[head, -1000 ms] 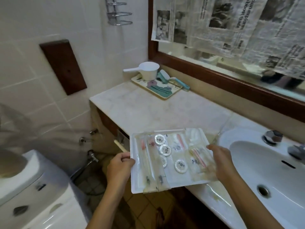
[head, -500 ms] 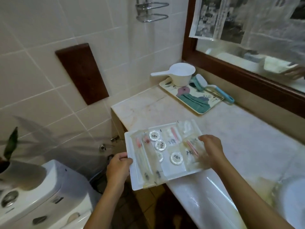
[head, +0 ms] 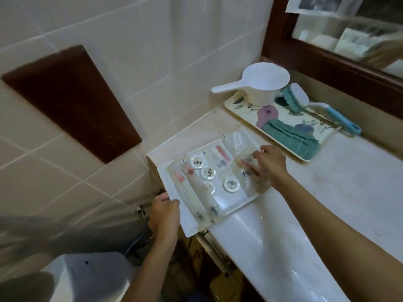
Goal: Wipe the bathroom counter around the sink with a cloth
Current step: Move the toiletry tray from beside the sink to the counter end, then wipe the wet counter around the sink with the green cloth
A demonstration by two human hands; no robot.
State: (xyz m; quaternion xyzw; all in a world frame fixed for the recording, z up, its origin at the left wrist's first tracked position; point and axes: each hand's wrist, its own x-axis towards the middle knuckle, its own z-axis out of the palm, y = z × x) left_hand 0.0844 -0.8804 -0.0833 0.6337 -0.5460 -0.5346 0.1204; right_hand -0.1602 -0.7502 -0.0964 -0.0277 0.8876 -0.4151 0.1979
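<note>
A white tray point(head: 231, 201) of wrapped toiletries lies at the left end of the pale marble counter point(head: 340, 184), its near corner hanging over the edge. My left hand point(head: 163, 214) grips the tray's near left edge. My right hand point(head: 269, 163) holds its far right side, fingers spread over the plastic packets. A folded teal cloth point(head: 292, 140) rests on a flowered tray point(head: 246, 104) further back on the counter. The sink is out of view.
On the flowered tray stand a white scoop point(head: 261, 83) and a brush with a blue handle point(head: 340, 120). A wood-framed mirror point(head: 327, 59) runs above the counter. A dark wooden panel point(head: 69, 101) is on the tiled wall. A toilet tank point(head: 91, 277) sits below left.
Both hands have carried the toiletries tray leftward along the counter, away from the sink, to its left end. My view has turned left, so the sink has dropped out of view.
</note>
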